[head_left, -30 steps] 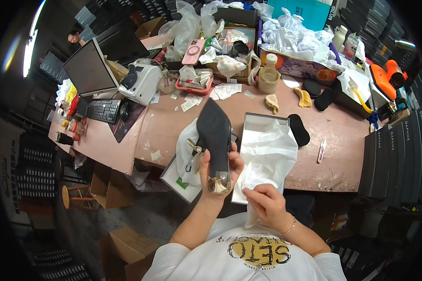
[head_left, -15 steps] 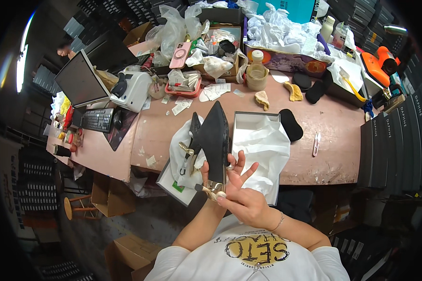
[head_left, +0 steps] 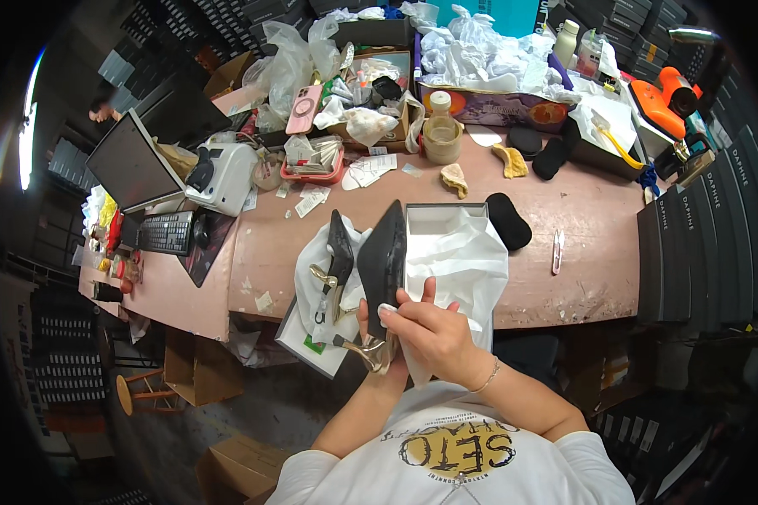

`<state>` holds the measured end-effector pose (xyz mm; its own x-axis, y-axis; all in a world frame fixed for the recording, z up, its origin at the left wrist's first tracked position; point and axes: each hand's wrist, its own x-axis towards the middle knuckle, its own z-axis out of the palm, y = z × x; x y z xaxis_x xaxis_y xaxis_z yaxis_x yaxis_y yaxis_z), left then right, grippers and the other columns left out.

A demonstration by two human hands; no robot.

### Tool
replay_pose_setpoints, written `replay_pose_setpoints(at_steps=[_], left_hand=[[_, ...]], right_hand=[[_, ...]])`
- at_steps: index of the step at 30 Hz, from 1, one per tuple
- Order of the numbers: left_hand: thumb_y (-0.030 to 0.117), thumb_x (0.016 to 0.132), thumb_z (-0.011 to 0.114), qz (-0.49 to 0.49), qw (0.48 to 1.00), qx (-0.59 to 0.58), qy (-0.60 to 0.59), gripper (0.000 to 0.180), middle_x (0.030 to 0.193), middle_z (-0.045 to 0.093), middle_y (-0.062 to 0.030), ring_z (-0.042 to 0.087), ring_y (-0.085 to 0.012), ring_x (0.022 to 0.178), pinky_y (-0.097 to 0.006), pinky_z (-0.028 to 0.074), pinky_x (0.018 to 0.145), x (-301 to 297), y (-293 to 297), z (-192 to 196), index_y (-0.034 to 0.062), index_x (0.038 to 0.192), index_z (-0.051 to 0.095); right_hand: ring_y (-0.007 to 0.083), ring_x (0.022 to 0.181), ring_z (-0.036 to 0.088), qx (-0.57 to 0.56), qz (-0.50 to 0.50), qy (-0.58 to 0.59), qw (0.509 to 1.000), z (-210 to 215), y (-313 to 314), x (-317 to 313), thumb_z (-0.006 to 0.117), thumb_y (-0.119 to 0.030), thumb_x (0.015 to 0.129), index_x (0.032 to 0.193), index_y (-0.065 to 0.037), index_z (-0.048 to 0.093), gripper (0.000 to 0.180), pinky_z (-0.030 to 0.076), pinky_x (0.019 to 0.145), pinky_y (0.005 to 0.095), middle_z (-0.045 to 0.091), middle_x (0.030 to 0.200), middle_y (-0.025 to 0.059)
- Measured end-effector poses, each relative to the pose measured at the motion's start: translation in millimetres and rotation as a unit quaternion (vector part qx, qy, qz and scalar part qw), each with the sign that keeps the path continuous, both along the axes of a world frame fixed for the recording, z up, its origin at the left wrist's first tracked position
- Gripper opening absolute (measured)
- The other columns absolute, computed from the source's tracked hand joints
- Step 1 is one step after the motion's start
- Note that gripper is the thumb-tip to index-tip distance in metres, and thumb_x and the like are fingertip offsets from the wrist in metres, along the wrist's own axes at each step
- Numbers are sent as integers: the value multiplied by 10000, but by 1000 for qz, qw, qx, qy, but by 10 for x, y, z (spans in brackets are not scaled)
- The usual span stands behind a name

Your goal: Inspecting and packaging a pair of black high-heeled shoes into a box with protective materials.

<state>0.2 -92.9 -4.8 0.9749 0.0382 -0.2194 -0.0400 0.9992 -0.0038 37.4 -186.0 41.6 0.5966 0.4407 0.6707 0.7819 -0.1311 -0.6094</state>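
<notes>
A black high-heeled shoe [head_left: 383, 257] with a pointed toe is held sole up, toe pointing away, its gold heel [head_left: 374, 352] toward me. My left hand [head_left: 394, 372] is closed round it from below; most of its fingers are hidden behind the shoe. Against the rear of the sole, my right hand [head_left: 440, 338] pinches something small and whitish, too small to name, with its other fingers half spread. The matching shoe [head_left: 339, 252] lies just left on white paper, over a grey-white box lid [head_left: 333, 360]. Right of the held shoe stands an open shoebox [head_left: 446, 212] with white tissue paper [head_left: 459, 257].
Black oval pads [head_left: 509, 221] and pink-handled snips [head_left: 557, 252] lie to the right. Further back are yellow sponges [head_left: 510, 161], a jar [head_left: 442, 139] and a red basket [head_left: 313, 177]. A monitor [head_left: 135, 160] and keyboard [head_left: 165, 234] stand left; stacked dark shoeboxes [head_left: 682, 252] right.
The right fingers have moved from the heel end up onto the sole. The shoe has come slightly nearer and tilted, its heel turning lower. The whole view has shifted a little.
</notes>
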Motion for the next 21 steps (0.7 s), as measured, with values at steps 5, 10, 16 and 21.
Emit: replay_pose_setpoints(at_steps=[5, 10, 16, 21], left_hand=[[576, 904, 409, -16, 984, -12, -175, 506, 1157, 666, 39, 271, -193, 1405, -605, 7, 1148, 7, 40, -184, 214, 1168, 645], [566, 903, 427, -9, 997, -47, -67, 526, 1175, 659, 49, 285, -154, 1399, -600, -58, 1145, -46, 6, -252, 190, 1221, 611], [538, 897, 462, -22, 992, -19, -121, 469, 1098, 690, 22, 313, -143, 1381, -596, -8, 1154, 10, 45, -173, 204, 1176, 636], [477, 909, 487, -19, 993, -11, -112, 398, 1096, 693, 4, 376, -161, 1344, -603, 17, 1152, -10, 16, -80, 196, 1129, 662]], right_hand=[[207, 708, 642, 11, 47, -50, 998, -113, -1, -144, 668, -18, 717, 988, -51, 676, 273, 533, 585, 300, 630, 825, 46], [208, 614, 621, -18, -29, -29, 999, 48, 48, 16, 653, -20, 709, 911, -59, 670, 206, 492, 500, 312, 618, 741, 35], [181, 751, 642, -17, 109, -29, 994, -144, -71, -341, 664, -49, 714, 1018, -62, 660, 305, 521, 582, 289, 637, 873, 32], [204, 753, 642, 5, 26, -6, 1000, -204, -21, -71, 670, -36, 713, 1079, -73, 644, 368, 533, 603, 308, 638, 891, 46]])
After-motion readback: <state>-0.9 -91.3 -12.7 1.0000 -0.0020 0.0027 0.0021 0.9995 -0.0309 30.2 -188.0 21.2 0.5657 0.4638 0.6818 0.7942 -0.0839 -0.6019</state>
